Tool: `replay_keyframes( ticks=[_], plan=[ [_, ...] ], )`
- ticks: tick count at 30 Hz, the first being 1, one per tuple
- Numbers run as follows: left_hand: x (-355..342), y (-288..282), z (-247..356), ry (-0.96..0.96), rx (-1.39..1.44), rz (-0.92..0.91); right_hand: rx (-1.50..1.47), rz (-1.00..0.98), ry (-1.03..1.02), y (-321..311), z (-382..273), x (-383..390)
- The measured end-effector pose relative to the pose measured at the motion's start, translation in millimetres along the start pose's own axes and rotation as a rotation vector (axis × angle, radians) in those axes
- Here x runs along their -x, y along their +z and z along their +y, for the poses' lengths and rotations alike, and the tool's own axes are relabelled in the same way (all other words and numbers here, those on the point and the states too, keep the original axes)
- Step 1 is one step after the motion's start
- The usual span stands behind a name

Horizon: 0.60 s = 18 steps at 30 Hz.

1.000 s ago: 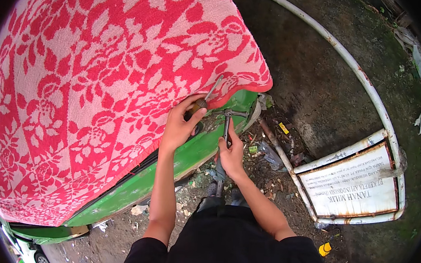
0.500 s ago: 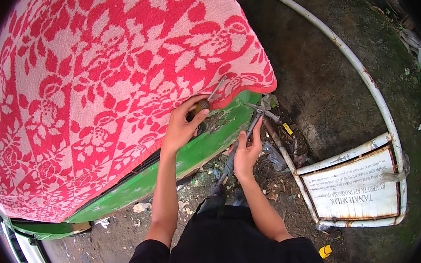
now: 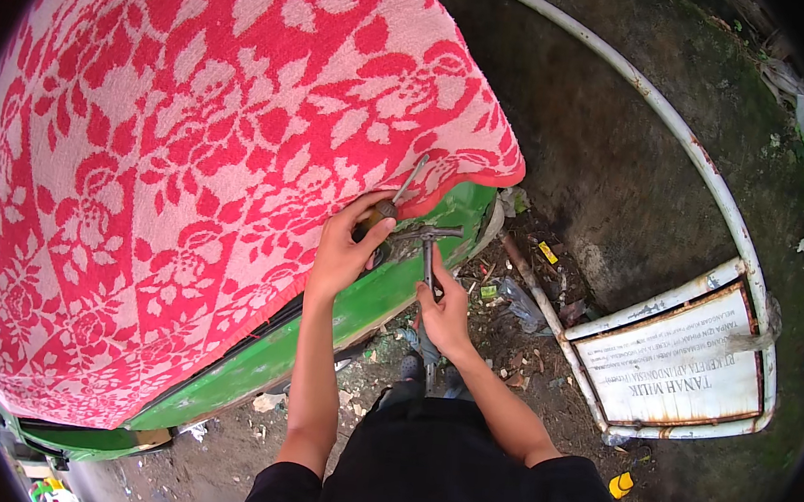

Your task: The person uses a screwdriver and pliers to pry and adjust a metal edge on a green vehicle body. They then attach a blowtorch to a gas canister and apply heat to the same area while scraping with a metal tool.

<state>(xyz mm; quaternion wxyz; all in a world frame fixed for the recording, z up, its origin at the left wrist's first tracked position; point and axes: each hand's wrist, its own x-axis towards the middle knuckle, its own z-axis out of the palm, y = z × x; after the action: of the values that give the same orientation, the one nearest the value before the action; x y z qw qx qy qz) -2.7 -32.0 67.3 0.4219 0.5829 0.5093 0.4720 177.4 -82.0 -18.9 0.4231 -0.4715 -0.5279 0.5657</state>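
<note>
Change noted vs. a sec ago: my right hand (image 3: 444, 313) was up against the green panel edge w/ the tool near the cloth hem; it now sits lower, at 6 o'clock of the hem, gripping the shaft of a T-shaped metal wrench (image 3: 429, 244), fingers wrapped round it, crossbar on top. My left hand (image 3: 346, 247) has gone from flat-ish on the panel to a closed grip on a screwdriver (image 3: 389, 205), dark handle in the fist, thin steel blade pointing to 1 o'clock over the cloth. Judgement: both tools are now lifted clear of the panel, so no turning or prying is under way at this instant; work point is the panel corner between the hands.

Nearest: dark sleeves and lap, matte fabric. Ground at 6 o'clock: damp soil, scraps, small litter, one yellow bit (image 3: 622, 483) at 5 o'clock.

Mid: green body panel (image 3: 360, 309), glossy painted sheet metal, curved, dirt-streaked, running from 8 o'clock to centre. Over it a red-and-pink floral cloth (image 3: 192, 159), thick terry-like weave, hem draped just above the tools.

Farther, at 3–4 o'clock: white sign board (image 3: 676, 367) in rusted frame, lying tilted. Rusty pipe (image 3: 531, 285) beside it. White curved tube (image 3: 675, 140) at 1–2 o'clock against mossy dark concrete.
</note>
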Motion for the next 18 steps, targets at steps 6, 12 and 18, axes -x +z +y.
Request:
replay_keyframes(
  ticks=[6,12,18],
  plan=[
    [-0.7,4.5,0.9,-0.01,-0.007,0.005,-0.126,0.358,-0.163,11.2,1.5,-10.1],
    [1.7,0.7,0.3,-0.006,0.007,-0.003,-0.322,0.465,-0.152,4.6,-6.3,-5.6],
    [0.1,1.4,1.1,-0.013,0.025,-0.012,0.053,0.136,-0.052,1.3,4.4,-5.6]
  ],
)
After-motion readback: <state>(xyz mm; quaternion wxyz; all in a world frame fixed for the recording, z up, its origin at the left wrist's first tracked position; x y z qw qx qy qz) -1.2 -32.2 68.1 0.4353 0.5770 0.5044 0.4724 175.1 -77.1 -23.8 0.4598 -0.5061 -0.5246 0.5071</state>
